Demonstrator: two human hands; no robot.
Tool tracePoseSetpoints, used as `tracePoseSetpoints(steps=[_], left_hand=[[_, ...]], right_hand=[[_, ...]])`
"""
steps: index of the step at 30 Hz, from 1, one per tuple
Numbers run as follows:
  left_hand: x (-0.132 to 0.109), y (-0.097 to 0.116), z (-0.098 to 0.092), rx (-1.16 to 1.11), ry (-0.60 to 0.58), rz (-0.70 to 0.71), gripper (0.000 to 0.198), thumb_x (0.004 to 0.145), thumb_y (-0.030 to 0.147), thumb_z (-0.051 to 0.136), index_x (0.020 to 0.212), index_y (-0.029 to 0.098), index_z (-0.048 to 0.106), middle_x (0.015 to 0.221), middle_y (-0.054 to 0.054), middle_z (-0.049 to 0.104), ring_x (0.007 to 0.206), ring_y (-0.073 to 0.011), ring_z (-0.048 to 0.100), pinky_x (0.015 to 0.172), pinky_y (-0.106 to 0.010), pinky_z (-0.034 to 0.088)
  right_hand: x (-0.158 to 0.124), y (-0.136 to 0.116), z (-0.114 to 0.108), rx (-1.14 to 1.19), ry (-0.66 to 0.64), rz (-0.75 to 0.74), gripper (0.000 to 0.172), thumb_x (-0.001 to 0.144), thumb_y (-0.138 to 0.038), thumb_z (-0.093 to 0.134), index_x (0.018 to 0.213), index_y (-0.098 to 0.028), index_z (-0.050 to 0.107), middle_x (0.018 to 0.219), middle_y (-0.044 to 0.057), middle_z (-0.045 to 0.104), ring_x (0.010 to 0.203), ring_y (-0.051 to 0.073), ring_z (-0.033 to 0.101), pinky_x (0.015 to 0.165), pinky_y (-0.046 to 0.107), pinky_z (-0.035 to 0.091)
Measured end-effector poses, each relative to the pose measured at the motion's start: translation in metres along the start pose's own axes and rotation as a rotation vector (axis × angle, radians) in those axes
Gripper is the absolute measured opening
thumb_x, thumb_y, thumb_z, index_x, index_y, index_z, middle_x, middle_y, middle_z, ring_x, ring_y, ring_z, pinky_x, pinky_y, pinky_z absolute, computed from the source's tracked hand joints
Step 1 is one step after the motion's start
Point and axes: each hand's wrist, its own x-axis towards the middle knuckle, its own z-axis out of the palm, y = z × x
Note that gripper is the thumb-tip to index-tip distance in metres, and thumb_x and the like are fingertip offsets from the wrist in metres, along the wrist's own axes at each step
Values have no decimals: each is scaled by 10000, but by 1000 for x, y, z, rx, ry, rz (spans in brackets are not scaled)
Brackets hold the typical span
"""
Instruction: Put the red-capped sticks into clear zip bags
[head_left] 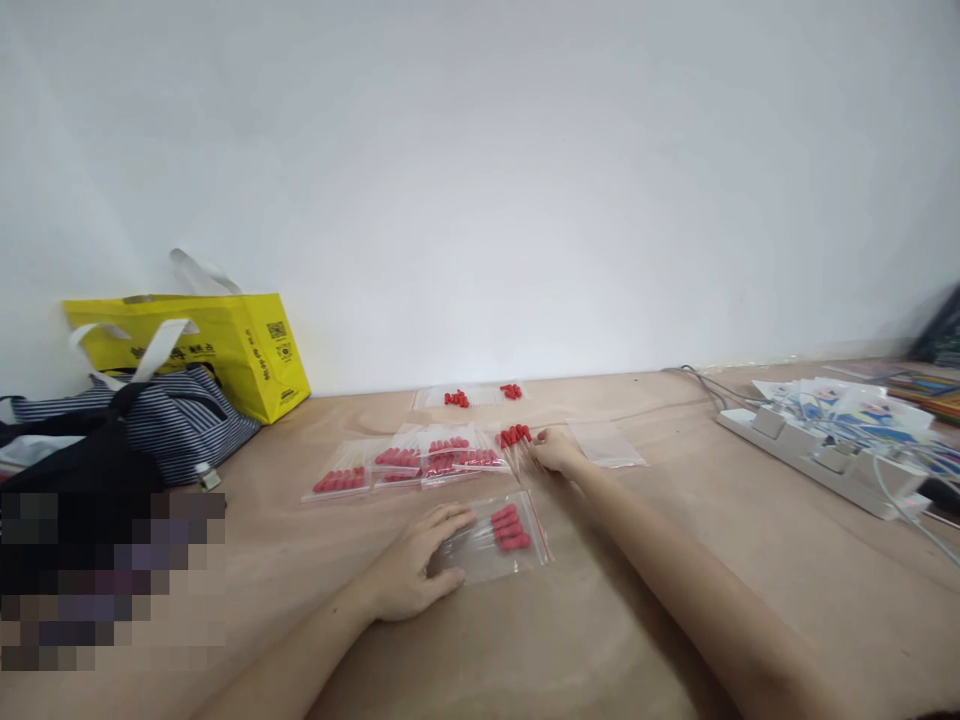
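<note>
My left hand lies flat with fingers stretched out on a clear zip bag holding several red capsules. My right hand reaches farther out, fingers closed on another small bag of red capsules. To the left of it lies a row of filled bags, overlapping one another. More red capsules sit on clear plastic near the wall.
An empty clear bag lies right of my right hand. A yellow tote and a striped bag stand at the left. A white power strip with cables and printed packets sits at the right on the wooden table.
</note>
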Motion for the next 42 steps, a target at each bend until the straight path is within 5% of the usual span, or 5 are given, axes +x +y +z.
tracePoseSetpoints(steps=[8,18,28,34,42], left_hand=[[1,1,-1,-18,12,29,573,725,235,517,1266,275,335,1346,-25,307,1214,-253,283,993,-416,252],[3,-5,2,-12,24,50,559,742,278,508,1271,273,329,1346,-31,309,1213,-263,282,988,-427,255],[3,-4,2,-6,18,56,542,754,299,505,1269,272,337,1348,-28,310,1217,-256,277,989,-424,253],[3,-3,0,-15,18,63,537,758,303,509,1267,271,342,1349,-28,312,1217,-252,277,992,-421,250],[3,0,0,-15,20,52,539,753,297,512,1265,278,344,1346,-24,317,1217,-257,282,989,-419,261]], right_hand=[[-26,31,-17,287,-65,-72,368,715,-192,517,1054,-180,373,513,-81,447,358,62,384,348,167,282],[-80,49,-13,912,-148,-99,343,656,-370,594,779,-210,316,619,-1,607,460,101,542,444,217,433],[-97,34,-2,911,-57,-140,464,571,-320,640,826,-212,267,620,-19,604,496,107,557,483,229,458],[-100,32,-4,856,-3,-121,715,559,-250,632,1103,-194,172,623,-36,588,492,124,567,491,252,477],[-100,37,-4,915,-49,-79,399,560,-281,661,866,-179,425,589,-60,511,501,95,555,495,221,477]])
